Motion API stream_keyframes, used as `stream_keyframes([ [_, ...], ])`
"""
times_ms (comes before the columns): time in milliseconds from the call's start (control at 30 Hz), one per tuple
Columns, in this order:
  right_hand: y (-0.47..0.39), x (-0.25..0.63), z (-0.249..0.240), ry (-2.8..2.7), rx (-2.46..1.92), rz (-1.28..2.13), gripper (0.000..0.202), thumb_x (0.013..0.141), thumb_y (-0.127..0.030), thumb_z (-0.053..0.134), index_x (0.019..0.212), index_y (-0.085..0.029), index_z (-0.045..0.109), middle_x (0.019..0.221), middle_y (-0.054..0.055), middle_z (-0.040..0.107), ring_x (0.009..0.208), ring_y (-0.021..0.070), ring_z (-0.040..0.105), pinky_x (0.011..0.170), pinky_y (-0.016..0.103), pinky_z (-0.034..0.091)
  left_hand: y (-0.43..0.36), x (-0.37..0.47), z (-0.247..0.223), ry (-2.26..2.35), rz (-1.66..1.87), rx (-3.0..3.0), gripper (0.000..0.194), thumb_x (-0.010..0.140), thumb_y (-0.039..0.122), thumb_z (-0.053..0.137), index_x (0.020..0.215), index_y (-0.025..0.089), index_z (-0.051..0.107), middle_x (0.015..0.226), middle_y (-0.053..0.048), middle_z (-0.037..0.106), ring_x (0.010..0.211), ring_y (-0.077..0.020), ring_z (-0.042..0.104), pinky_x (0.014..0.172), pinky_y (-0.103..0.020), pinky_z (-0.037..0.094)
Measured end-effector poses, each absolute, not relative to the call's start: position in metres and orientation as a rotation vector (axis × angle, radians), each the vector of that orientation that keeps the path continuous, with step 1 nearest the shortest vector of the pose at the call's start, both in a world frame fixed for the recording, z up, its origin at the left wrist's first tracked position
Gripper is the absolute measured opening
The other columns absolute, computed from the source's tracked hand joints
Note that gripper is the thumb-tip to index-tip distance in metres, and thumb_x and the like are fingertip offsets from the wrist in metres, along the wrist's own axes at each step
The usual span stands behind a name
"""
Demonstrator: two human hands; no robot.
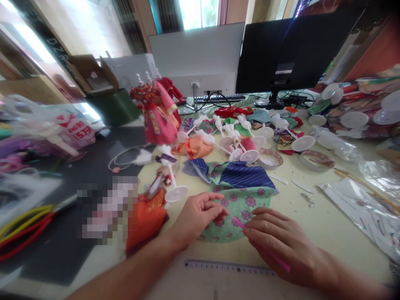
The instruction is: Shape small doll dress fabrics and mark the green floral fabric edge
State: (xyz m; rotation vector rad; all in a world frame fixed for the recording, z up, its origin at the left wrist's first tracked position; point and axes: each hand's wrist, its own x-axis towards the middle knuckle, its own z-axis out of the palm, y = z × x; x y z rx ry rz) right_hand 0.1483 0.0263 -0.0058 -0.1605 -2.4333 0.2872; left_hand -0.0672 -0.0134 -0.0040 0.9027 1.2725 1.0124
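The green floral cloth point(250, 202) lies flat beneath your hands and looks part-worked, while the red miniature dresses point(159, 121) beyond it look finished on their stands. Your right hand point(278, 241) has its fingers together on a pink stick point(239, 223); your left hand's point(200, 214) fingertips bunch over the cloth, grip unclear. On the pale table point(300, 233), a ruler point(229, 266) lies nearer you than the cloth, with monitors point(281, 54) beyond it.

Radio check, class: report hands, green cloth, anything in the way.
Right hand holding pink stick. Left hand at flowered green cloth, grip unclear. Blue striped cloth at its far side, ruler nearer.
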Motion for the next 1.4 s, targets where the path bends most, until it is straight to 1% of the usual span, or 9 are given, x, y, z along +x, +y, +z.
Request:
stream_keyframes([
  [267, 0.0259, 0.1478, -0.0064, -2.433, -0.158, 0.304, 0.031, 0.074, 0.003, 0.054, 0.102, -0.009, 0.058, 0.086, 0.009, 0.067, 0.078, 0.0175, 0.059, 0.081, 0.038, 0.049, -0.0137, -0.0667, -0.0032, 1.284, 1.011, 0.908, 0.037, 0.077, 0.027, 0.067, 0.108, 0.010, 0.058, 0.081, -0.007, 0.072, 0.066, -0.0107, 0.062, 0.067, -0.022, 0.048],
  [733, 0.0260, 0.1470, -0.0054, -2.421, -0.171, 0.243, 0.029, 0.077, 0.001, 0.051, 0.102, -0.010, 0.059, 0.086, 0.008, 0.069, 0.079, 0.0170, 0.062, 0.082, 0.037, 0.050, -0.0137, -0.0663, -0.0035, 1.283, 1.016, 0.925, 0.037, 0.077, 0.028, 0.067, 0.108, 0.011, 0.058, 0.078, -0.006, 0.071, 0.065, -0.0105, 0.061, 0.067, -0.022, 0.047],
  [967, 0.0260, 0.1476, -0.0047, -2.432, -0.172, 0.230, 0.030, 0.076, 0.001, 0.051, 0.102, -0.010, 0.059, 0.086, 0.008, 0.069, 0.079, 0.0174, 0.062, 0.081, 0.037, 0.051, -0.0129, -0.0663, -0.0018, 1.287, 1.006, 0.917, 0.037, 0.076, 0.030, 0.068, 0.107, 0.011, 0.059, 0.080, -0.007, 0.072, 0.067, -0.0125, 0.063, 0.068, -0.024, 0.047],
  [1133, 0.0268, 0.1477, -0.0062, -2.446, -0.176, 0.219, 0.029, 0.077, 0.000, 0.051, 0.102, -0.010, 0.061, 0.089, 0.008, 0.069, 0.080, 0.0177, 0.062, 0.083, 0.038, 0.050, -0.0127, -0.0667, -0.0015, 1.294, 0.990, 0.928, 0.037, 0.077, 0.030, 0.067, 0.107, 0.011, 0.059, 0.080, -0.007, 0.071, 0.067, -0.0123, 0.062, 0.068, -0.024, 0.047],
  [1400, 0.0263, 0.1490, -0.0053, -2.446, -0.169, 0.226, 0.030, 0.076, 0.001, 0.052, 0.103, -0.010, 0.060, 0.089, 0.009, 0.069, 0.081, 0.0183, 0.061, 0.081, 0.038, 0.050, -0.0143, -0.0657, -0.0027, 1.275, 0.983, 0.956, 0.038, 0.077, 0.031, 0.066, 0.108, 0.009, 0.058, 0.081, -0.009, 0.071, 0.067, -0.0121, 0.061, 0.068, -0.024, 0.047],
])
